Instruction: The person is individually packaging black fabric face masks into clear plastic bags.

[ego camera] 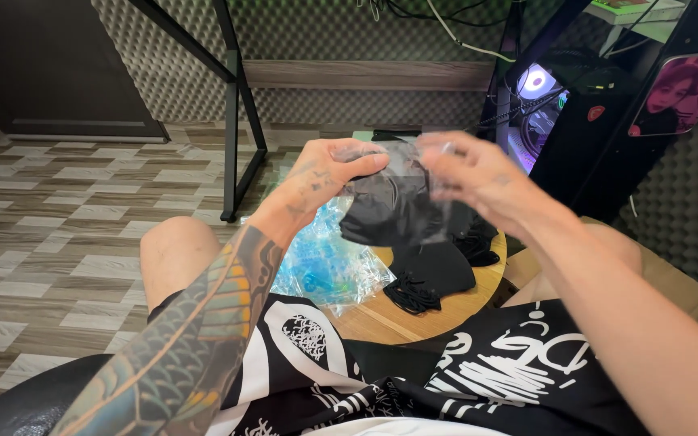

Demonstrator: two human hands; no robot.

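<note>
My left hand [326, 173] and my right hand [478, 173] are raised in front of me and both pinch the top edge of a clear plastic bag [401, 198]. Inside the bag sits a black fabric item. The bag hangs above a round wooden stool top [381, 319] between my knees. More black fabric pieces with elastic loops [434, 274] lie on that wood, below the bag. A pile of clear plastic bags with a blue tint [325, 258] lies at the wood's left side, just under my left wrist.
A black metal desk leg frame [232, 121] stands on the patterned tile floor [50, 226] ahead to the left. A lit computer tower [551, 113] stands at the right. Grey foam panels [688, 210] cover the wall on the right.
</note>
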